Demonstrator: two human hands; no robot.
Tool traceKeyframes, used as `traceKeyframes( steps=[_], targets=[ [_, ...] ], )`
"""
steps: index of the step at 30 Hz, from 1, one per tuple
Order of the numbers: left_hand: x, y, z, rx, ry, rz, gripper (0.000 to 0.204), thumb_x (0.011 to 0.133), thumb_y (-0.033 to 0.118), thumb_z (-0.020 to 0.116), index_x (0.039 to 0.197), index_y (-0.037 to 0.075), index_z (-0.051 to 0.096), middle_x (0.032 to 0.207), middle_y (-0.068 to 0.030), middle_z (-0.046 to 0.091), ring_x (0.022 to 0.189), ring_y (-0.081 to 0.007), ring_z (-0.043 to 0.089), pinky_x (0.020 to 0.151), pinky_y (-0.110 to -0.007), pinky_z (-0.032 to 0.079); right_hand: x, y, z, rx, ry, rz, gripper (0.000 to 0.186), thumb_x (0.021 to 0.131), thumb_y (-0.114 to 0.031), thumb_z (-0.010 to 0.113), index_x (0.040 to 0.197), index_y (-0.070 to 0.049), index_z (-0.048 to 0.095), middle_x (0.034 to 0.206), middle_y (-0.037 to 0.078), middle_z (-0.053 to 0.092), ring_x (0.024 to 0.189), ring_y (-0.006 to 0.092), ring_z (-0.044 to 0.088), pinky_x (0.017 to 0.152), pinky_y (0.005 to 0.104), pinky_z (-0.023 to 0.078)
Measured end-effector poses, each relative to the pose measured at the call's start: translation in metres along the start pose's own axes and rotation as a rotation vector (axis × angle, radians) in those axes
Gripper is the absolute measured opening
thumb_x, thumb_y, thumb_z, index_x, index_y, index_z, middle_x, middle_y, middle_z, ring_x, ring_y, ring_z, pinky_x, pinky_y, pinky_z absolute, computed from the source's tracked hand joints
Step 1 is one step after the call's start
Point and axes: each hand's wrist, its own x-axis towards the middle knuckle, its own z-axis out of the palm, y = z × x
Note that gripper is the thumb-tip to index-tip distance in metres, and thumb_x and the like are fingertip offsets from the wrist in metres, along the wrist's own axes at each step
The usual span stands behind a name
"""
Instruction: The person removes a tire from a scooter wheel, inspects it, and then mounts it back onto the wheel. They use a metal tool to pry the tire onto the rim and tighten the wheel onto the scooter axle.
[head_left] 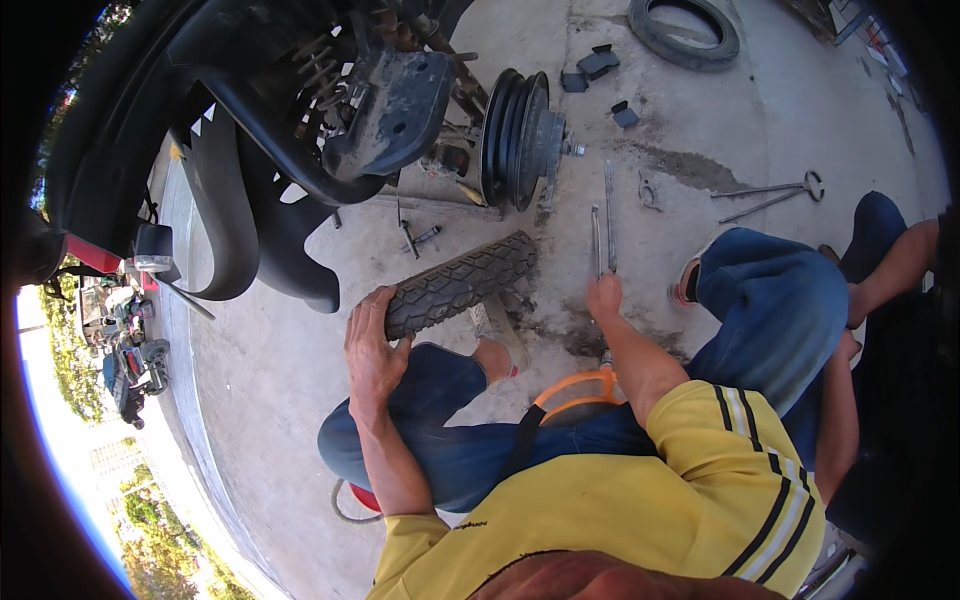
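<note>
My left hand (372,345) grips the near end of a black knobby tire (460,282), which lies slanted in front of me. My right hand (604,296) is closed on the lower ends of two long steel levers (609,210), side by side, pointing away from me. Beyond the tire, a black wheel rim (512,140) sits on the vehicle's axle under black bodywork (390,115). An orange curved object (570,385) is between my legs, partly hidden.
A second tire (683,38), several small dark pieces (625,116), a long scissor-like tool (760,192) and smaller tools (420,238) lie on the concrete (270,400). Another person's arm (895,265) and legs are close at my right. Parked vehicles (130,350) stand far left.
</note>
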Motion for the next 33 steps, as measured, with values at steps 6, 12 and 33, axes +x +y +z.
traceKeyframes(
  steps=[6, 12, 33],
  targets=[
    [-0.009, -0.047, 0.005, 0.028, 0.061, -0.301, 0.074, 0.077, -0.008, 0.07, 0.146, 0.004, 0.046, 0.136, -0.0214, 0.061, 0.129, -0.0415, 0.057, 0.106, -0.048, 0.048, 0.026, -0.154, -0.062, 0.875, 0.144, 0.239, 0.036, 0.105, -0.025, 0.049, 0.115, 0.009, 0.055, 0.102, 0.031, 0.064, 0.094, 0.0461, 0.062, 0.09, 0.0512, 0.047],
    [-0.007, -0.056, 0.022, 0.124, 0.043, -0.363, 0.073, 0.08, -0.005, 0.068, 0.148, -0.001, 0.041, 0.139, -0.0258, 0.057, 0.133, -0.0436, 0.053, 0.107, -0.05, 0.048, -0.039, -0.312, -0.122, 1.319, -0.085, 0.002, 0.027, 0.109, -0.024, 0.046, 0.109, 0.001, 0.059, 0.073, 0.005, 0.051, 0.05, 0.0171, 0.049, 0.046, 0.0352, 0.043],
    [-0.024, -0.02, 0.02, -0.082, -0.027, -0.254, 0.088, 0.072, 0.017, 0.087, 0.148, 0.011, 0.044, 0.134, -0.0207, 0.064, 0.124, -0.0418, 0.062, 0.102, -0.049, 0.051, -0.04, -0.266, -0.177, 1.268, -0.211, 0.032, 0.029, 0.107, -0.024, 0.051, 0.096, 0.0, 0.064, 0.064, 0.004, 0.05, 0.05, 0.0177, 0.049, 0.047, 0.0374, 0.042]
  ],
)
